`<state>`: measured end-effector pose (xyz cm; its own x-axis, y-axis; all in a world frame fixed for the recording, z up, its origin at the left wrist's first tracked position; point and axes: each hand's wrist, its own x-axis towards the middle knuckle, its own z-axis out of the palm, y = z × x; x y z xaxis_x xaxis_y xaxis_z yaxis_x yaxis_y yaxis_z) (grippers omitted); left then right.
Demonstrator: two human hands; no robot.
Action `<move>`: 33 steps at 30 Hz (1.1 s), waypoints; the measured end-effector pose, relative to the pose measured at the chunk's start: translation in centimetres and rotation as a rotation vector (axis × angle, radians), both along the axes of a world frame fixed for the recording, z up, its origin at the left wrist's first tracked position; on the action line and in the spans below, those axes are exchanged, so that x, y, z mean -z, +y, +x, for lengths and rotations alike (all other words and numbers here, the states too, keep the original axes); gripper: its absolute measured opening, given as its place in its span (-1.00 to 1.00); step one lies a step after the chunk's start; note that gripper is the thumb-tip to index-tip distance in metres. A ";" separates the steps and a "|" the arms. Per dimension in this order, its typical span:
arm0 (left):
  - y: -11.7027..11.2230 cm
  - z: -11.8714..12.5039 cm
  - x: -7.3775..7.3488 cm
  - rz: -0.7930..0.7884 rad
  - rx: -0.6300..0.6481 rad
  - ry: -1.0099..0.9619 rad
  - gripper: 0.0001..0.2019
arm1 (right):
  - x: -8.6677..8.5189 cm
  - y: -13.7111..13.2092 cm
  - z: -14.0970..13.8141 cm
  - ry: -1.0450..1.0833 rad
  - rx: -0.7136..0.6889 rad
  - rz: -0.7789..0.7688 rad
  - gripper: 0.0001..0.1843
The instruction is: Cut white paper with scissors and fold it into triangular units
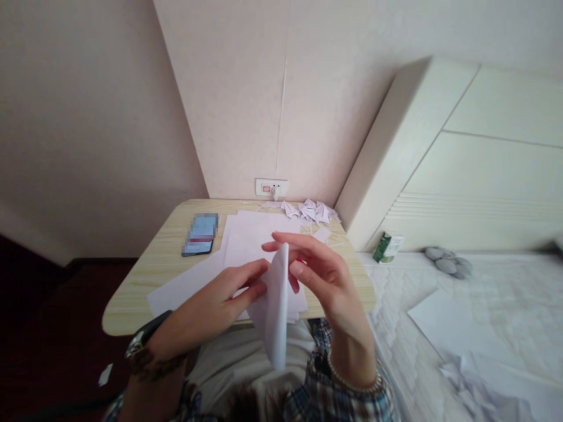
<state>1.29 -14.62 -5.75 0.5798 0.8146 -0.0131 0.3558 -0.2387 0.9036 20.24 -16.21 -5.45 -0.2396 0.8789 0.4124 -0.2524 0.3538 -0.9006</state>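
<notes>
A folded white sheet of paper [276, 313] stands upright over my lap, held by both hands. My left hand [220, 302] pinches its left face near the fold, fingers closed on it. My right hand [323, 278] grips the top and right face, thumb and fingers curled round the edge. Beneath them, white paper sheets [250, 240] lie spread on a small light wooden table [132, 305]. A watch sits on my left wrist and a bead bracelet on my right.
A phone [201, 234] lies on the table's left. Several small folded paper pieces [310, 211] are heaped at the table's back by a wall socket [271, 187]. A bed [461, 351] on the right carries loose paper [444, 322], a green carton [387, 246] and a grey object [446, 261].
</notes>
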 end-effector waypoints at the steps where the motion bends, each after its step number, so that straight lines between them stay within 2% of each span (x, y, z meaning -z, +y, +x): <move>1: 0.0 0.0 0.1 0.003 0.007 -0.010 -0.76 | 0.1 0.0 0.0 0.010 -0.013 -0.005 -0.71; 4: 0.0 0.3 0.6 0.015 0.022 -0.046 -0.72 | 0.2 0.2 -0.3 0.051 0.036 -0.009 -0.84; 7: 0.0 0.8 0.9 0.046 0.011 -0.119 -0.67 | 0.1 0.4 -0.6 0.044 0.174 -0.016 -0.88; 12: -0.2 1.1 0.5 0.107 -0.269 -0.265 -0.67 | -0.2 0.2 -1.0 -0.138 0.494 0.025 -0.86; 15: -0.5 1.2 0.2 0.085 -0.287 -0.309 -0.67 | -0.3 -0.3 -1.4 -0.191 0.583 0.062 -0.87; 18: -0.7 1.8 -0.1 0.118 -0.297 -0.277 -0.81 | -0.6 -0.7 -1.7 -0.228 0.622 0.099 -0.86; 23: -0.5 2.3 -0.1 0.140 -0.483 -0.397 -0.92 | -0.8 -0.8 -1.2 -0.434 0.667 0.157 -0.87; 27: -0.5 2.3 0.2 0.062 -0.607 -0.523 -0.94 | -0.5 -0.6 -0.7 -0.552 0.587 0.125 -0.95; 33: -0.6 2.6 0.1 -0.020 -0.620 -0.594 -0.91 | -0.3 -0.6 -0.8 -0.541 0.544 0.049 -0.84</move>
<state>3.86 -15.18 -5.84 -0.0551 0.9895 0.1339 -0.1169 -0.1396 0.9833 19.49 -16.84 -5.15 0.0420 0.9144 0.4027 0.4398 0.3450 -0.8292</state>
